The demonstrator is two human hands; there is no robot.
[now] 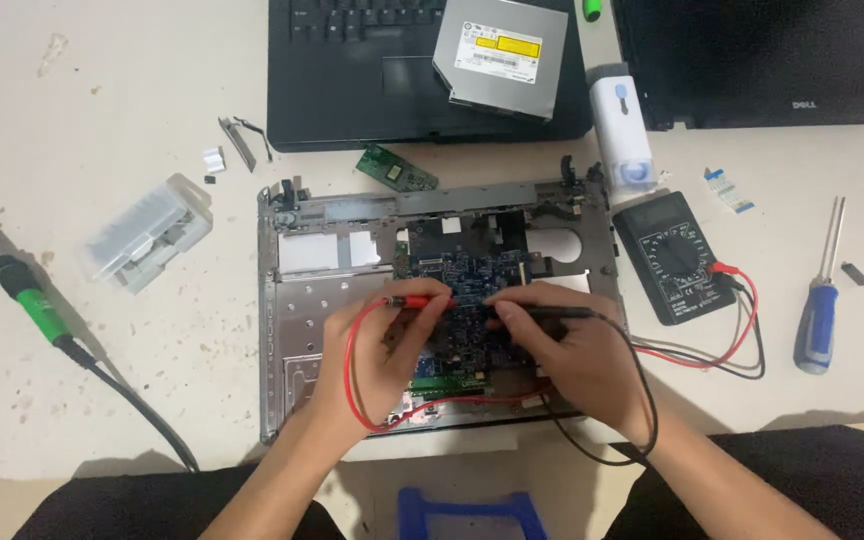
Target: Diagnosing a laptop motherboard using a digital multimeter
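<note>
I am looking down on both hands working over the blue circuit board that is sitting in the opened laptop chassis in the middle of the table. My left hand is pinching the red probe between thumb and curled fingers, the fingers nearly closed around its shaft, and the probe is lying almost flat with its tip pointing right onto the board. My right hand is gripping the black probe the same way, fingers folded tight over it, the tip pointing left toward the red one. The two tips are sitting close together on the board; I cannot tell exactly which contacts they are touching. The red lead is looping under my left wrist, and the black lead is curling round my right wrist, both running off to the black multimeter just right of the chassis. A blue-handled screwdriver is lying further right, a soldering iron with a green grip well off to the left, and a clear plastic box between it and the chassis.
</note>
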